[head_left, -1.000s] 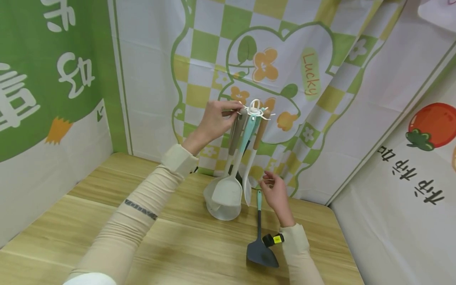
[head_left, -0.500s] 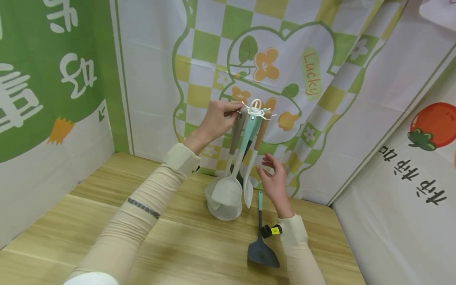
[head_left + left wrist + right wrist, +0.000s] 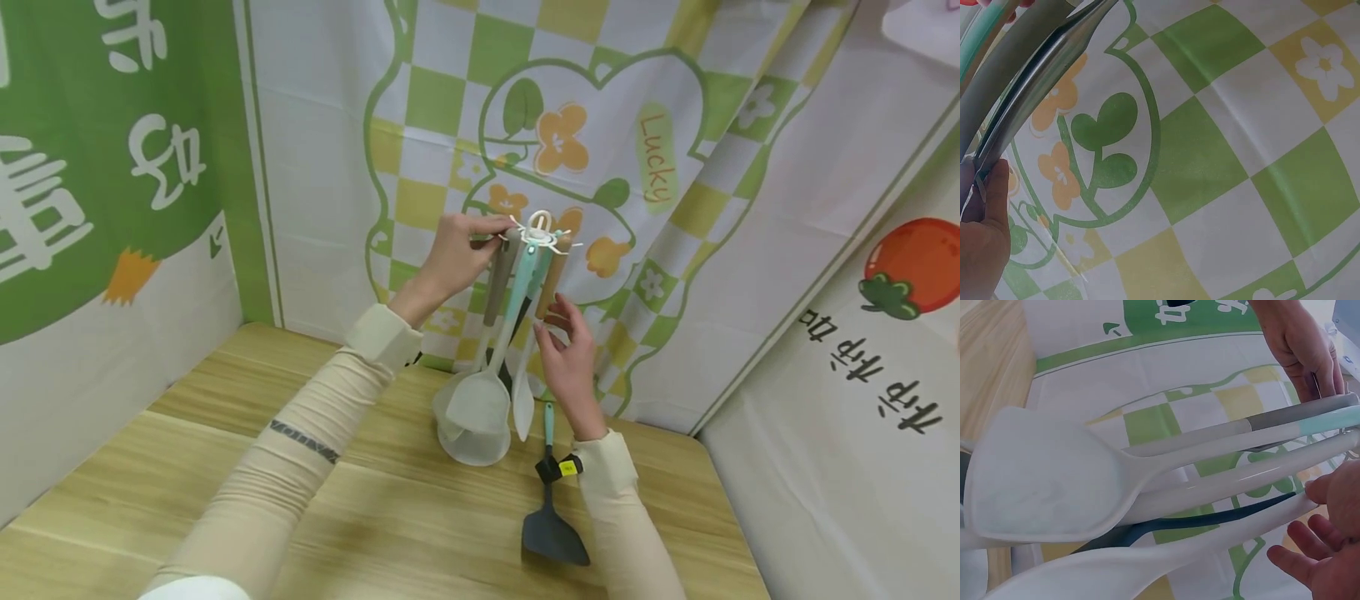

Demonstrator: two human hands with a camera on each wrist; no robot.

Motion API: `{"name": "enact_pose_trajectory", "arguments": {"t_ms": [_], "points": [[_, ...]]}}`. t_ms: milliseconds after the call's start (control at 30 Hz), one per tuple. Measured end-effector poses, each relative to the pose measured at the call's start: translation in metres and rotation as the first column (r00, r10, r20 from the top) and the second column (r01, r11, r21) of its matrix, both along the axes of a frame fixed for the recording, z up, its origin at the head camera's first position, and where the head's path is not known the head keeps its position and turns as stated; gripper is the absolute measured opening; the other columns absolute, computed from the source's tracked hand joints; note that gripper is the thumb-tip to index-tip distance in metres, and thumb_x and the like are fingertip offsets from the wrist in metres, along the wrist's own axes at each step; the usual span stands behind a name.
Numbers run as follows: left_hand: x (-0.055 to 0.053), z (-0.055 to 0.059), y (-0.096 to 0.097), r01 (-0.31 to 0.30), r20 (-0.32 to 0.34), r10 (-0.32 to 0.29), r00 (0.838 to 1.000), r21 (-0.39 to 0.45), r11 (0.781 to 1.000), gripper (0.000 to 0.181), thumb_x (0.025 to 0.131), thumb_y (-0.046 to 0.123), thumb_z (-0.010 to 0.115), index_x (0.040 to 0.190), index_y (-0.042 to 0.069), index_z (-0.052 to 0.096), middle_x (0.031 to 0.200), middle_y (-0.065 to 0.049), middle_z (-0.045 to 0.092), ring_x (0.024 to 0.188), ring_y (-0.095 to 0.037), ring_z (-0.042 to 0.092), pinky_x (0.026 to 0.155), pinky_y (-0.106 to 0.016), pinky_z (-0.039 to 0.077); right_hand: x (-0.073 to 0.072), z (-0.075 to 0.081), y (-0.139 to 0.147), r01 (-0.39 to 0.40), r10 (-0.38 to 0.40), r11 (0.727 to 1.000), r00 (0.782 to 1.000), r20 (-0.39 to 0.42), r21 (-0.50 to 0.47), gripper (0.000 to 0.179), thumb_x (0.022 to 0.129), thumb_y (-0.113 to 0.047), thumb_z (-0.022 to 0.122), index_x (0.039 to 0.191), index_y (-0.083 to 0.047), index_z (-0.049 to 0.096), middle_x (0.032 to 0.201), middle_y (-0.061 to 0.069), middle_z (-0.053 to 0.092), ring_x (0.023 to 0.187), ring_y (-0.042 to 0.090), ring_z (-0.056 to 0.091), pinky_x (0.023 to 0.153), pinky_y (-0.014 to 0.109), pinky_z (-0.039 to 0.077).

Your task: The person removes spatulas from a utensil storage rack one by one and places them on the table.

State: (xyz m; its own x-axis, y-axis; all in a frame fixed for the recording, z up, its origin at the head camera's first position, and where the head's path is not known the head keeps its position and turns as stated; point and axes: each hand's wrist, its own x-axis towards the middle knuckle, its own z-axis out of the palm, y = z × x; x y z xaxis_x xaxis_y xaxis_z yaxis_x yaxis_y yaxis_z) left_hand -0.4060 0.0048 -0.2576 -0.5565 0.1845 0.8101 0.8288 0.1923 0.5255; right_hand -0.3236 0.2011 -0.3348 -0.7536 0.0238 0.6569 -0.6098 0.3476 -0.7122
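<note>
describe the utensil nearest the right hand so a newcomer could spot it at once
At the far side of the wooden table, before the checked curtain, utensils cluster below a white hook rack. In the head view, the wanted utensil is at their right, beside the right hand. Its handle is orange-brown above a white shaft, unlike its turquoise- and grey-handled neighbours.

Wrinkled cream sleeves (image 3: 266, 492), broad cuffs (image 3: 384, 337)
</note>
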Motion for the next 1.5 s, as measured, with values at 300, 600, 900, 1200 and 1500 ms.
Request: {"name": "enact_pose_trajectory", "arguments": {"t_ms": [300,600,900,1200,1500], "points": [[0.002,-0.002,0.001,-0.013,0.007,0.013,1.000,0.012,1.000,0.025,0.094,-0.011,0.063,0.114,-0.003,0.075,0.123,-0.019,0.070,0.114,-0.032,0.070,0.086,-0.031,0.061,-0.008,0.000,-0.007,-0.011,0.008,0.999,0.998,-0.062,-0.035,0.051,0.097,0.009,0.060,0.145,0.013,0.044,0.133,0.033,0.054,0.116,0.047,0.060,0.094,0.060,0.056],[0.003,-0.002,0.000,0.003,0.018,-0.003,1.000,0.022,1.000,0.025,0.094,-0.011,0.063,0.115,-0.004,0.074,0.124,-0.019,0.070,0.115,-0.032,0.069,0.087,-0.029,0.061,-0.009,0.002,-0.012,-0.027,0.021,0.999,0.982,-0.190,-0.027,0.055,0.095,0.014,0.060,0.147,0.013,0.042,0.125,0.038,0.059,0.105,0.051,0.065,0.085,0.060,0.059],[0.000,-0.004,0.000,-0.007,0.025,0.006,1.000,0.025,1.000,0.026,0.094,-0.011,0.064,0.115,-0.002,0.075,0.124,-0.017,0.070,0.115,-0.031,0.069,0.086,-0.028,0.061,-0.009,0.003,-0.013,-0.013,0.012,1.000,0.970,-0.241,-0.003,0.057,0.092,0.017,0.061,0.146,0.014,0.043,0.119,0.039,0.062,0.096,0.051,0.067,0.077,0.060,0.061],[0.002,-0.003,0.000,-0.004,0.037,0.004,0.999,0.023,1.000,0.026,0.094,-0.011,0.064,0.116,-0.002,0.074,0.125,-0.017,0.070,0.116,-0.031,0.069,0.087,-0.029,0.061,-0.009,0.005,-0.013,-0.006,0.003,1.000,0.974,-0.228,-0.013,0.058,0.093,0.016,0.060,0.148,0.011,0.043,0.121,0.037,0.060,0.098,0.050,0.067,0.079,0.061,0.060],[0.003,-0.002,0.000,-0.013,0.045,0.012,0.999,0.014,1.000,0.027,0.094,-0.011,0.063,0.117,-0.002,0.074,0.127,-0.017,0.069,0.117,-0.031,0.068,0.087,-0.029,0.061,-0.008,0.010,-0.015,-0.002,-0.005,1.000,0.970,-0.242,-0.028,0.059,0.093,0.018,0.058,0.148,0.012,0.041,0.120,0.039,0.058,0.098,0.052,0.066,0.078,0.062,0.060]]}}
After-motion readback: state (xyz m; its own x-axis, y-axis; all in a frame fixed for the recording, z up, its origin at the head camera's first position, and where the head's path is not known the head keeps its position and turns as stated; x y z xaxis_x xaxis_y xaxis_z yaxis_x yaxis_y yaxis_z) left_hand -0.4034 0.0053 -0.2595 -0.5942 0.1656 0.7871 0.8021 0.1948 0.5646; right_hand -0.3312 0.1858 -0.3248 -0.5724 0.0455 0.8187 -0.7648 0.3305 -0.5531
